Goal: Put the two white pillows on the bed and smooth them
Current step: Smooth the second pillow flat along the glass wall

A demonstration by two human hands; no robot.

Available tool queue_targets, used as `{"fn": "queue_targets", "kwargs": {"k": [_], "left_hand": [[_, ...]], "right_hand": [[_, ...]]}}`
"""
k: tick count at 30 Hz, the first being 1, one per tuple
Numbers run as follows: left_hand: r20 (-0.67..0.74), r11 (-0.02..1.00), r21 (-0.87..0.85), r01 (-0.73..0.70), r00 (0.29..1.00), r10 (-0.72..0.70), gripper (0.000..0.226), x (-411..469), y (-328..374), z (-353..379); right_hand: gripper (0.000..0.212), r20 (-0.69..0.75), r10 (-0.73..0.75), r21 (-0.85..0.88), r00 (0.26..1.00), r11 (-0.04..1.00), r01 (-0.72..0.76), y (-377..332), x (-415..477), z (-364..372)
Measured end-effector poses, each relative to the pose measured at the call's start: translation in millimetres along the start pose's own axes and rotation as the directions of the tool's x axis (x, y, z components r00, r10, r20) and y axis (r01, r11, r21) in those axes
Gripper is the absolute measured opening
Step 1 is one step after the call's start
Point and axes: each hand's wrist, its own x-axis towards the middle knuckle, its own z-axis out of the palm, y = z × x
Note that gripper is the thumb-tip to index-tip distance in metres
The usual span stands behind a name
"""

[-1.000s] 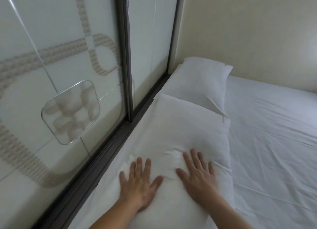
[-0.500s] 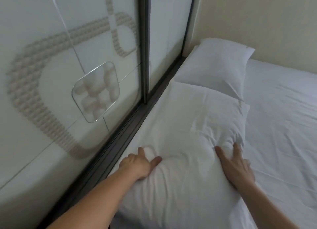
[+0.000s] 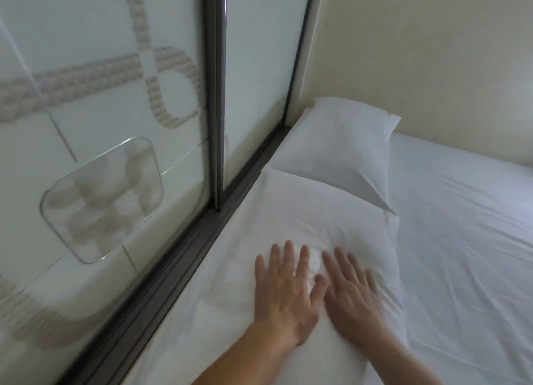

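Two white pillows lie end to end along the left edge of the bed (image 3: 467,240). The near pillow (image 3: 302,211) is under both of my hands. My left hand (image 3: 285,292) and my right hand (image 3: 352,295) rest flat on its middle, side by side, fingers spread and pointing away from me, thumbs almost touching. The cloth is creased just ahead of the fingertips. The far pillow (image 3: 337,145) sits in the corner against the wall, its near end overlapping the near pillow's far end. Neither hand holds anything.
A frosted glass sliding panel (image 3: 101,125) with a dark metal frame (image 3: 216,96) and floor track (image 3: 184,255) runs right along the pillows' left side. A cream wall (image 3: 418,53) closes the far end. White wrinkled sheet covers the bed to the right.
Half a second ago my hands were apart at the near pillow's two sides; both have come together at its middle and now lie flat. The pillows have stayed in place.
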Motion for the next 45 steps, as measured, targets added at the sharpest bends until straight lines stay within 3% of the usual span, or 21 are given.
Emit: {"fn": "queue_targets", "kwargs": {"k": [2,4,7,10,12,15,19,23,29,32,35,37,39,42,45], "left_hand": [[0.038,0.998,0.034,0.047,0.998,-0.048,0.078,12.7,2.5,11.8],[0.044,0.998,0.04,0.052,0.998,-0.054,0.081,33.4,6.0,12.1],[0.029,0.997,0.059,0.054,0.998,-0.055,0.076,83.9,21.8,2.2],[-0.016,0.988,0.152,-0.027,0.999,0.03,0.071,132.8,43.0,-1.0],[-0.063,0.987,0.15,-0.058,0.996,0.068,0.068,152.8,53.4,5.6],[-0.118,0.977,0.202,-0.074,0.988,0.099,0.067,170.3,59.1,32.3],[-0.236,0.942,0.334,-0.023,0.966,0.107,0.049,194.9,51.2,59.0],[-0.38,0.895,0.446,-0.001,0.905,0.191,0.045,213.9,41.8,63.6],[-0.457,0.906,0.42,0.058,0.876,0.156,0.077,221.0,49.4,52.1],[-0.465,0.897,0.435,0.077,0.872,0.15,0.074,220.9,50.3,57.5],[-0.409,0.887,0.457,0.066,0.901,0.144,0.037,216.9,53.2,56.9],[-0.402,0.911,0.409,0.049,0.906,0.131,0.028,212.5,55.8,64.3],[-0.408,0.935,0.352,0.038,0.905,0.117,0.029,204.4,56.7,71.9],[-0.38,0.946,0.321,0.034,0.92,0.096,0.059,202.2,53.0,72.9],[-0.28,0.967,0.253,-0.023,0.955,0.096,0.068,200.5,52.9,68.4]], "right_hand": [[0.065,0.018,0.221,0.039,0.975,0.974,-0.221,27.5,27.9,-11.5],[0.068,-0.027,0.349,0.059,0.937,0.936,-0.347,54.7,59.5,-33.7],[0.069,-0.094,0.391,0.151,0.916,0.915,-0.375,82.0,114.3,-70.2],[0.065,-0.027,0.467,0.225,0.884,0.864,-0.45,111.5,177.2,-98.1],[0.061,0.026,0.502,0.172,0.864,0.849,-0.499,131.7,214.2,-107.1],[0.047,0.082,0.493,-0.004,0.866,0.869,-0.495,154.7,251.9,-97.1],[0.032,0.013,0.433,-0.247,0.901,0.875,-0.417,169.5,284.0,-68.8],[0.018,-0.011,0.316,-0.429,0.949,0.856,-0.29,178.1,299.1,-59.7],[0.016,-0.047,0.342,-0.431,0.939,0.841,-0.328,210.5,290.2,-83.5],[0.015,-0.107,0.368,-0.42,0.924,0.825,-0.378,227.9,287.6,-98.9],[0.02,-0.078,0.303,-0.446,0.95,0.841,-0.305,224.2,292.5,-101.0],[0.026,-0.07,0.261,-0.436,0.963,0.86,-0.265,204.2,294.9,-96.1],[0.04,-0.133,0.242,-0.345,0.961,0.898,-0.274,184.9,297.1,-91.0],[0.072,-0.14,0.245,-0.161,0.959,0.95,-0.267,167.9,301.1,-79.7],[0.096,-0.024,0.479,0.113,0.877,0.873,-0.474,173.9,300.3,-70.7]]}}
